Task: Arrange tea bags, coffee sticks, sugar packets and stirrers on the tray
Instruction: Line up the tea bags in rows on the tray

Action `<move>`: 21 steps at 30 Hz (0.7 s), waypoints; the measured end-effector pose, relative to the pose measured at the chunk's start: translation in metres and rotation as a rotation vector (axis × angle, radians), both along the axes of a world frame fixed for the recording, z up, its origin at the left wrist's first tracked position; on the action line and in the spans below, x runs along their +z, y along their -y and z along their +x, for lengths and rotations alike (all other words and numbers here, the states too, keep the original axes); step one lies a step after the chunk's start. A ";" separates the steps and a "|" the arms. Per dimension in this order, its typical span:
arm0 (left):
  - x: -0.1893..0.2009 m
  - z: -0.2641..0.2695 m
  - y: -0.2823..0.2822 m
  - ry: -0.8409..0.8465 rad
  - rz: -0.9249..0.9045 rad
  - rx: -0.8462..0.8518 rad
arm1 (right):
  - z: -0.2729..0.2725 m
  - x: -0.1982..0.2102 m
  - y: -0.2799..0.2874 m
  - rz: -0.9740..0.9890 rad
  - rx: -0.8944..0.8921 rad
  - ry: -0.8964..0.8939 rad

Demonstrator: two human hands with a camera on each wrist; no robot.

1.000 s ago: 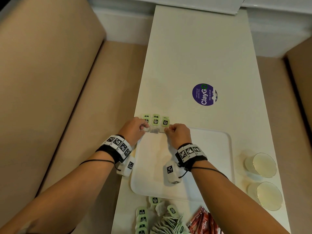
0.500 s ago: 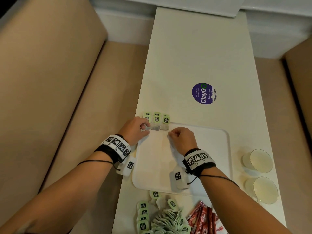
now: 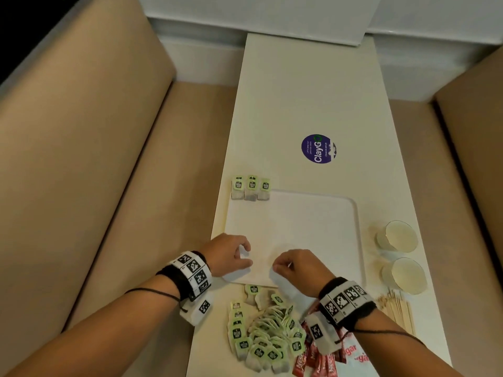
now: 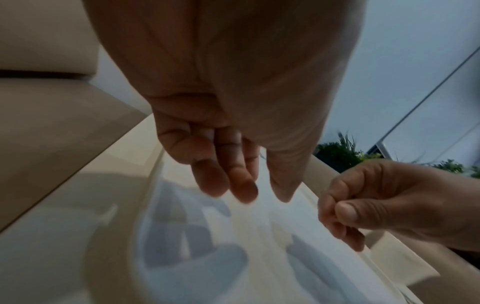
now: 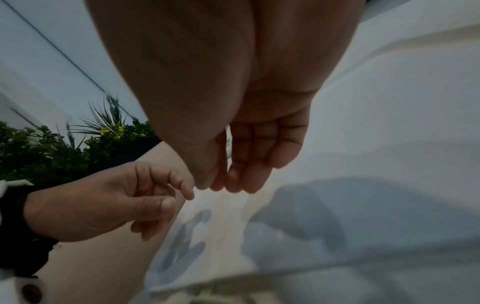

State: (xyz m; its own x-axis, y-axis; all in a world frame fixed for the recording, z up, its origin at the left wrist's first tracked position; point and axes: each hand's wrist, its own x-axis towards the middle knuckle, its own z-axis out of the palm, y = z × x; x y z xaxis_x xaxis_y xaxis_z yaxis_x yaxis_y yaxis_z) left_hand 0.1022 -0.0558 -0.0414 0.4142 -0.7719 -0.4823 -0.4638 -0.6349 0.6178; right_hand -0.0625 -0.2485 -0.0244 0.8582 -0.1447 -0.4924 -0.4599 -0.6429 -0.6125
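Note:
Three green-tagged tea bags (image 3: 251, 187) lie in a row at the far left corner of the white tray (image 3: 313, 221), their tags over its rim. My left hand (image 3: 245, 255) hovers over the tray's near left corner, fingers loosely curled and holding nothing (image 4: 265, 195). Beside it, my right hand (image 3: 276, 268) hangs over the near edge, thumb close to the fingers, also without anything in it (image 5: 221, 185). Just below the tray lie a heap of tea bags (image 3: 266, 333), red coffee sticks (image 3: 313, 363), sugar packets (image 3: 356, 352) and wooden stirrers (image 3: 397, 308).
Two paper cups (image 3: 397, 236) (image 3: 405, 276) stand right of the tray. A purple round sticker (image 3: 318, 148) lies on the narrow white table (image 3: 307, 91). Beige bench seats (image 3: 81, 186) flank the table on both sides.
Both hands let go of the three tea bags at the far left corner and drew back toward me to the tray's near edge. The tea bags stay in their row.

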 end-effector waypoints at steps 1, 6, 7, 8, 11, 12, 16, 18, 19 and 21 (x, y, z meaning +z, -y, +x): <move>0.001 -0.008 -0.003 0.007 0.033 -0.038 | -0.007 0.002 -0.003 -0.001 0.010 -0.015; 0.005 -0.039 -0.014 -0.001 0.157 -0.145 | -0.038 0.007 -0.015 0.003 0.050 -0.075; 0.006 -0.044 -0.015 -0.007 0.174 -0.151 | -0.044 0.006 -0.018 0.001 0.057 -0.081; 0.006 -0.049 -0.015 -0.015 0.184 -0.153 | -0.049 0.004 -0.021 -0.003 0.064 -0.080; 0.006 -0.062 -0.015 -0.032 0.172 -0.141 | -0.061 0.001 -0.031 -0.017 0.079 -0.059; 0.005 -0.066 -0.014 -0.038 0.160 -0.130 | -0.064 0.000 -0.033 -0.026 0.085 -0.055; 0.007 -0.077 -0.007 -0.072 0.114 -0.067 | -0.066 -0.006 -0.040 -0.046 0.074 -0.056; 0.007 -0.083 -0.002 -0.085 0.093 -0.030 | -0.067 -0.007 -0.042 -0.060 0.066 -0.053; 0.006 -0.085 0.000 -0.087 0.083 -0.010 | -0.066 -0.008 -0.043 -0.058 0.060 -0.049; 0.003 -0.088 0.003 -0.084 0.068 0.021 | -0.066 -0.006 -0.043 -0.056 0.054 -0.046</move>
